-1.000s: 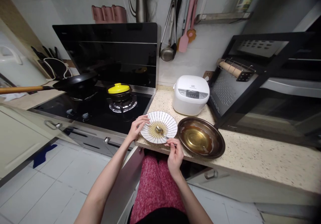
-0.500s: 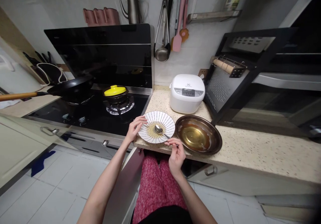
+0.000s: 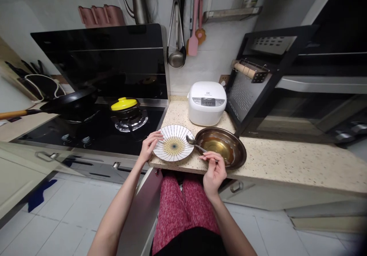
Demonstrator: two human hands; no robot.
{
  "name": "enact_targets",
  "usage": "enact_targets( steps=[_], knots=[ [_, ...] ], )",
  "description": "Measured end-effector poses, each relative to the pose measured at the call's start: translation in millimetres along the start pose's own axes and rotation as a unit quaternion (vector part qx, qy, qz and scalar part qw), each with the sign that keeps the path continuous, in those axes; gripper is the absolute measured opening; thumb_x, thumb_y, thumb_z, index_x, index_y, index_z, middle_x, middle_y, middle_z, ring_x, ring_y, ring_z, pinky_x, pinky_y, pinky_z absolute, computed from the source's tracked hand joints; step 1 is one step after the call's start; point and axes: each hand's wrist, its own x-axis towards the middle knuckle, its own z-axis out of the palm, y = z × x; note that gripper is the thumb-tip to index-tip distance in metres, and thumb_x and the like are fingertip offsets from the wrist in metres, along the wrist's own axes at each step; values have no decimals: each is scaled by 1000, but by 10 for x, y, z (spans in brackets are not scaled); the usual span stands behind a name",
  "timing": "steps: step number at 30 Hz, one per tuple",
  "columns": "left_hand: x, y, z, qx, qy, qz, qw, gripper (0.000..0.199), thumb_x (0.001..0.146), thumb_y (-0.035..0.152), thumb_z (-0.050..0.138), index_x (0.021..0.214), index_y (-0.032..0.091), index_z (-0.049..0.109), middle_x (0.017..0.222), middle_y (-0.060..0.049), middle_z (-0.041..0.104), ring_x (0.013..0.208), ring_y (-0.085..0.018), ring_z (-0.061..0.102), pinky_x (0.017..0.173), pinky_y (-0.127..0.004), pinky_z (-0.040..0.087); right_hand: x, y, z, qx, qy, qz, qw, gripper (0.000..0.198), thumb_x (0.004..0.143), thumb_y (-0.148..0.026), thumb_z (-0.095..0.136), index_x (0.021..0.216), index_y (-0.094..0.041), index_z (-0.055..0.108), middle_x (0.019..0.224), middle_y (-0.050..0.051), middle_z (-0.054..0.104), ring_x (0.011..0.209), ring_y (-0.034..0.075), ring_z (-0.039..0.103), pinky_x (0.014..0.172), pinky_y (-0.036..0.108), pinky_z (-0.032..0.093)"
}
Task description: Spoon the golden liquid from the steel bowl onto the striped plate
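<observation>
My left hand (image 3: 149, 144) grips the left rim of a round white plate (image 3: 185, 151) with dark radiating lines and a yellowish centre. The plate lies flat at the counter's front edge. In my right hand (image 3: 214, 174) a metal spoon (image 3: 191, 140) is pinched by its handle. Its bowl hangs over the gap between the plate's right rim and a wide brown metal bowl (image 3: 242, 149). That bowl stands just right of the plate and has a golden, shiny bottom; I cannot tell what is in it.
Behind the plate stands a white rice cooker (image 3: 207, 110). To the left, a yellow-lidded pot (image 3: 125, 105) and a black wok (image 3: 71, 102) sit on the hob. A black rack (image 3: 245, 95) borders the counter (image 3: 286, 160) at right. Below me a cabinet door (image 3: 143, 198) stands ajar.
My right hand has carried the spoon from over the plate's centre rightward, to between plate and bowl. My left hand stays at the plate's rim. The view has shifted slightly.
</observation>
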Motion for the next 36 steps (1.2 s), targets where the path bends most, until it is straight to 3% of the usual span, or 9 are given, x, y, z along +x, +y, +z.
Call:
enact_targets(
  steps=[7, 14, 27, 36],
  knots=[
    [4, 4, -6, -3, -1, 6, 1000, 35, 102, 42, 54, 97, 20, 81, 111, -13, 78, 127, -33, 63, 111, -57, 47, 183, 62, -197, -14, 38, -8, 999, 21, 105, -30, 53, 91, -20, 64, 91, 5, 67, 81, 17, 67, 73, 33, 61],
    [8, 19, -13, 6, -5, 8, 1000, 36, 103, 41, 53, 97, 20, 82, 111, -13, 78, 127, -33, 63, 112, -57, 46, 241, 130, -263, -91, 20, -32, 995, 23, 106, -30, 50, 91, -21, 65, 91, 5, 69, 86, 19, 68, 81, 35, 57],
    [8, 16, -6, 3, -4, 11, 1000, 37, 103, 42, 53, 97, 19, 82, 111, -13, 78, 127, -33, 63, 112, -56, 46, 231, 193, -278, -154, -129, -178, 963, 27, 100, -6, 45, 103, -22, 67, 92, 6, 71, 88, 20, 69, 78, 33, 57],
    [6, -4, -5, 0, -3, 16, 1000, 36, 104, 41, 53, 98, 20, 82, 112, -13, 78, 127, -33, 63, 112, -57, 46, 235, 227, -316, -177, -175, -227, 942, 29, 98, -3, 46, 107, -21, 67, 93, 6, 73, 86, 20, 68, 77, 35, 56]
  ],
)
